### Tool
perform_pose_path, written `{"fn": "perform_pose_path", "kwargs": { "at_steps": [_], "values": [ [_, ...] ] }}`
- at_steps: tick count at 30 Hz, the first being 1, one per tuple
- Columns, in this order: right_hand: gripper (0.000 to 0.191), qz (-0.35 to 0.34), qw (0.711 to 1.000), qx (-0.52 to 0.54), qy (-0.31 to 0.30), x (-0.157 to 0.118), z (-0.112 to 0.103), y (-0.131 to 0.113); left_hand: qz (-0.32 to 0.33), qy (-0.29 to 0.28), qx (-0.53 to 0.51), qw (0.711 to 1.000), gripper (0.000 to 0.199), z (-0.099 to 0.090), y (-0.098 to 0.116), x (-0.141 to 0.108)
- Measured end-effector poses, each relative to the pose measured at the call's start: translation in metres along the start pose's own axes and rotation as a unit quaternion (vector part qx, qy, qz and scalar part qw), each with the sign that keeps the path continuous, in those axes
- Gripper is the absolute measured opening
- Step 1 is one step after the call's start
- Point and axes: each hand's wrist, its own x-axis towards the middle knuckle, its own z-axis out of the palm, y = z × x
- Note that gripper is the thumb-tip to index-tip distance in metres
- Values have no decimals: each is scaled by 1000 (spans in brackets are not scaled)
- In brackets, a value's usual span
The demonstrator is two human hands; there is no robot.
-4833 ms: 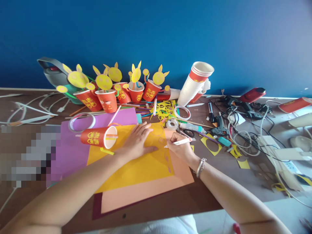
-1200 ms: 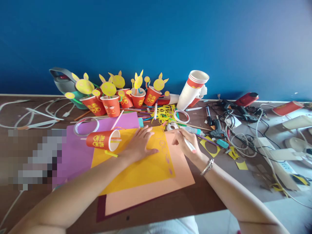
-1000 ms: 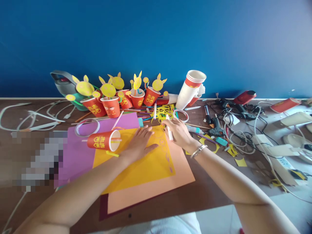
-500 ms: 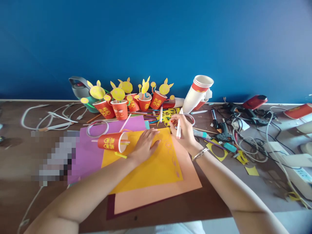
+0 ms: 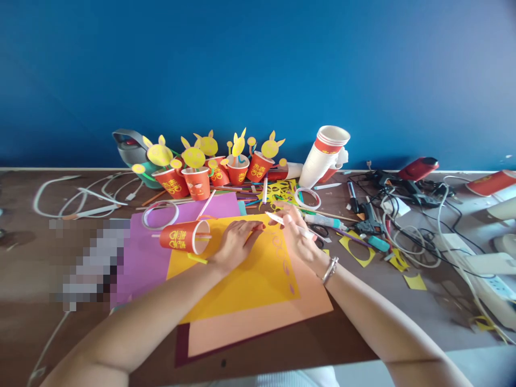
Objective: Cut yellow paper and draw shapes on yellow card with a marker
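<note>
My right hand point(image 5: 300, 242) is closed around a white marker point(image 5: 274, 217), its pointed end aimed left over the upper right of the yellow-orange paper sheet point(image 5: 242, 290). Small outlined shapes run down that sheet's right edge, beside this hand. My left hand point(image 5: 236, 244) lies on the same sheet with its fingers stretched out and slightly bent, holding nothing. Just left of it a red paper cup point(image 5: 177, 236) rests on its side, with straws poking out. Under the yellow-orange sheet are a peach sheet point(image 5: 258, 328) and a purple sheet point(image 5: 141, 263).
Behind the sheets stand several red cups with yellow animal faces point(image 5: 159, 155). A leaning stack of white cups point(image 5: 322, 158) is at the back. Tape rolls point(image 5: 160, 216), yellow scraps point(image 5: 357, 248), glue guns point(image 5: 368, 220), cables and a power strip point(image 5: 495, 285) crowd the table.
My right hand has come down closer to the paper, and the marker has swung from upright to nearly level, pointing left. My left hand's fingers have bent a little more.
</note>
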Motion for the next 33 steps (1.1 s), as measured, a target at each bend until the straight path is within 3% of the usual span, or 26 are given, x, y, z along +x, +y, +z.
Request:
{"fn": "perform_pose_path", "kwargs": {
  "at_steps": [6, 13, 17, 21, 29, 33],
  "values": [
    [34, 36, 999, 29, 27, 3, -4, -3, -2, -4, -8, 1000, 15, 0, 0, 1],
    [30, 95, 992, 68, -57, 2, 3, 4, 63, -2, 5, 998, 13, 0, -1, 1],
    [29, 78, 995, 12, -58, 1, 7, 11, 108, 12, 6, 994, 14, 0, -2, -1],
    [34, 87, 991, -10, -102, 1, 8, 14, 152, 9, -12, 988, 14, 1, 0, -1],
    [36, 33, 992, -33, -117, 1, 6, 4, 167, 20, -20, 986, 12, 2, 4, -4],
    [40, 44, 993, -26, -104, -1, 7, 11, 152, 10, -24, 988, 12, 0, 3, -2]
  ]
}}
